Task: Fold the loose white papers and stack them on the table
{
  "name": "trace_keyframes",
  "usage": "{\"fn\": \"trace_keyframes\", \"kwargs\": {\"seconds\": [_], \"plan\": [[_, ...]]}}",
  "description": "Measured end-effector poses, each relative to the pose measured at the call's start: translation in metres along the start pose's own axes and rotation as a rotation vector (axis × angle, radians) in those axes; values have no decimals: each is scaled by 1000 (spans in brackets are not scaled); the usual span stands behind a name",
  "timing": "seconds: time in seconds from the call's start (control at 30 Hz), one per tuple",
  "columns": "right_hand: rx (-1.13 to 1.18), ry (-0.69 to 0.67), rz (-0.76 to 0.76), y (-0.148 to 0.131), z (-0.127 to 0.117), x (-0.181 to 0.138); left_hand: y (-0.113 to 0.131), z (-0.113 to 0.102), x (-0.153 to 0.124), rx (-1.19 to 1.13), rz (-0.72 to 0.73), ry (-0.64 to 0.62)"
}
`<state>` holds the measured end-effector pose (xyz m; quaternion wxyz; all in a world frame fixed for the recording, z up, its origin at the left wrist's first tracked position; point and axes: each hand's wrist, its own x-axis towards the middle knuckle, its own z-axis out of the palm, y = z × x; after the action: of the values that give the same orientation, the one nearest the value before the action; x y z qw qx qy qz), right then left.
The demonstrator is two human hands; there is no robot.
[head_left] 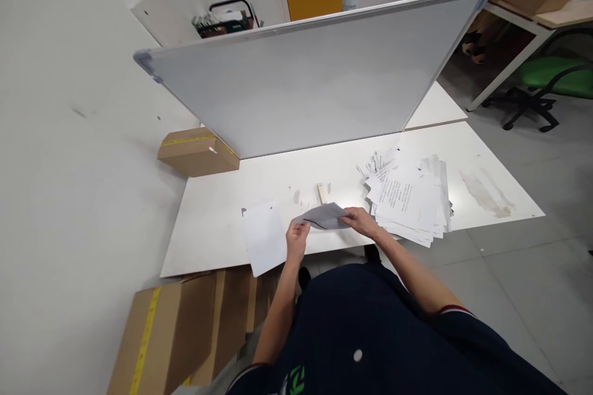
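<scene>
My left hand (296, 239) and my right hand (362, 221) both grip a bent sheet of paper (324, 216) just above the near edge of a white table (217, 222). The left hand pinches its left end, the right hand its right end. A flat white sheet (264, 237) lies on the table just left of my left hand. An untidy stack of printed papers (410, 197) sits right of my right hand. A small pale wooden block (322, 192) rests on the table behind the held sheet.
A large whiteboard (315, 80) stands tilted on the table's far side. A cardboard box (197, 151) sits at the far left corner, and another cardboard box (185, 327) lies on the floor by my left. A green chair (551, 77) and a desk stand at the right rear.
</scene>
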<state>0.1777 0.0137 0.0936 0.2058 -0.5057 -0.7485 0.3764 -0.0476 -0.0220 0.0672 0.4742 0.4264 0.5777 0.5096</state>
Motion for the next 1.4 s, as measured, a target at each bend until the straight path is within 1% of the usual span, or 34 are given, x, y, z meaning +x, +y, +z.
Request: {"fn": "trace_keyframes", "kwargs": {"seconds": [0.03, 0.1, 0.2, 0.27, 0.33, 0.4, 0.43, 0.5, 0.57, 0.63, 0.73, 0.83, 0.9, 0.97, 1.07, 1.17, 1.3, 1.4], "plan": [[-140, -18, -51, -8, -6, 0, 1, -5, -1, 22, 36, 11], [-394, -58, -119, -23, -14, -1, 1, -14, -5, 156, 116, 9], [-643, -141, -98, -38, -15, -1, -9, -21, -10, 463, 223, -74], [-727, -200, -53, -41, -8, 0, -23, -20, -11, 660, 248, -116], [-776, -250, 4, -39, 3, 1, -39, -17, -11, 827, 217, -92], [-809, -291, 54, -35, 12, 3, -53, -13, -9, 925, 175, -79], [-819, -301, 67, -33, 16, 3, -59, -12, -8, 936, 168, -103], [-830, -298, 71, -31, 21, 3, -67, -12, -6, 905, 184, -178], [-829, -270, 55, -29, 23, 2, -72, -13, -3, 844, 205, -216], [-827, -254, 56, -29, 24, 1, -74, -14, -2, 785, 213, -221], [-817, -264, 59, -31, 22, -2, -75, -18, -2, 715, 211, -192], [-803, -217, 20, -38, 20, -4, -77, -20, -3, 637, 260, -162], [-802, -181, 1, -42, 20, -5, -80, -19, -3, 594, 305, -186], [-809, -188, 9, -43, 22, -2, -84, -17, -2, 579, 316, -196], [-826, -218, 49, -40, 26, 3, -89, -11, -1, 577, 272, -185], [-828, -216, 56, -36, 28, 7, -89, -8, -2, 562, 227, -196], [-808, -253, 53, -37, 23, 5, -78, -7, -3, 535, 170, -196], [-746, -213, 108, -31, 17, 2, -65, -6, -1, 447, 66, -120]]}}
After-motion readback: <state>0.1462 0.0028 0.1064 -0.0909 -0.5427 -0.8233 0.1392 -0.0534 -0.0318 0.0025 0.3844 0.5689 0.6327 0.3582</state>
